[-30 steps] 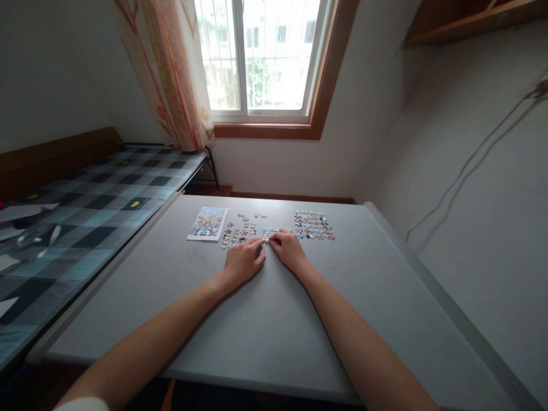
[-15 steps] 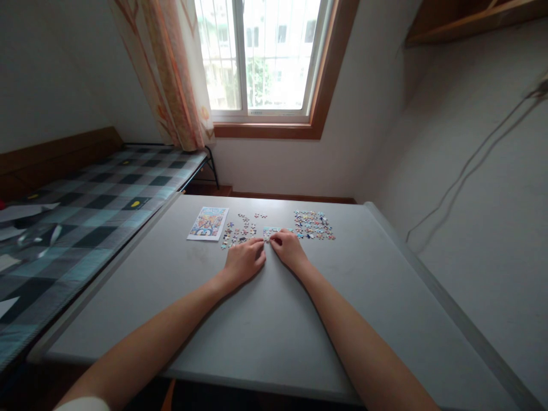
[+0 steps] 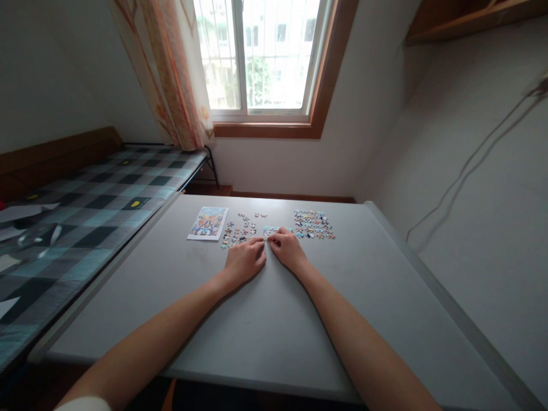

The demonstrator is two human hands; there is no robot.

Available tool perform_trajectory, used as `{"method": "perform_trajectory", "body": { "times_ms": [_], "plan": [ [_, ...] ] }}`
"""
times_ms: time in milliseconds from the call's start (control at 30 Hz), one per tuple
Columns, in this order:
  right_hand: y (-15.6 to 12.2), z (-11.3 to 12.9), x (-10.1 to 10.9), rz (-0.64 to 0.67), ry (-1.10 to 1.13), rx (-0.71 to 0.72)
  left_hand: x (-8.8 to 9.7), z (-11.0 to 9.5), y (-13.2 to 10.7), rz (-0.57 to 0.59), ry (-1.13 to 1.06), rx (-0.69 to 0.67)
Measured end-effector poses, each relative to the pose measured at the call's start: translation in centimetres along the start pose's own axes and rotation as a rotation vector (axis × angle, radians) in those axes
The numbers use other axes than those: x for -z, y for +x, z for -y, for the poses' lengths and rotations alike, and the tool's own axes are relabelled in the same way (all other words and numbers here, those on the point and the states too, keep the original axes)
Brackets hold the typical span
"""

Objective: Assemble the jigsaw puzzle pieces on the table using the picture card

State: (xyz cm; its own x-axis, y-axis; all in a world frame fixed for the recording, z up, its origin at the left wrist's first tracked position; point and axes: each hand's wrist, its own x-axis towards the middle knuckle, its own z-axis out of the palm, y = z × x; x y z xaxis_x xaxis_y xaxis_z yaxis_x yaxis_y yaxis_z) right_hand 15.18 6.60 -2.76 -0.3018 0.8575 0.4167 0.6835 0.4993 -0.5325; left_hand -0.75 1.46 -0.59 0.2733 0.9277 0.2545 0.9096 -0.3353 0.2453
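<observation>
A partly joined jigsaw puzzle (image 3: 270,230) with a pale blue upper edge lies in the middle of the table, its right part hidden by my right hand (image 3: 287,248). That hand is closed, thumb and forefinger pinched on a small puzzle piece at the puzzle's lower left edge. From the left, my left hand (image 3: 246,260) rests on the tabletop with its fingers bent and pressed together. Its fingertips reach the same lower edge; what they hold, if anything, is too small to make out.
Loose puzzle pieces (image 3: 240,231) lie left of the puzzle, and another group of pieces (image 3: 314,224) lies to the right. A printed picture sheet (image 3: 208,223) is farther left on the grey table (image 3: 257,331). A bed (image 3: 98,200) with a checked cover stands along the left.
My right hand's fingertips have shifted very slightly left, toward the left fingertips. My left hand and the pieces look the same.
</observation>
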Motion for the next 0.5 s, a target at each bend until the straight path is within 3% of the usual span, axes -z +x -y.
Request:
{"method": "perform_trajectory", "body": {
  "times_ms": [500],
  "plan": [
    [-0.09, 0.14, -0.02, 0.002, 0.013, -0.001, 0.05, -0.14, 0.06, 0.028, 0.058, -0.005]
  ]
}}
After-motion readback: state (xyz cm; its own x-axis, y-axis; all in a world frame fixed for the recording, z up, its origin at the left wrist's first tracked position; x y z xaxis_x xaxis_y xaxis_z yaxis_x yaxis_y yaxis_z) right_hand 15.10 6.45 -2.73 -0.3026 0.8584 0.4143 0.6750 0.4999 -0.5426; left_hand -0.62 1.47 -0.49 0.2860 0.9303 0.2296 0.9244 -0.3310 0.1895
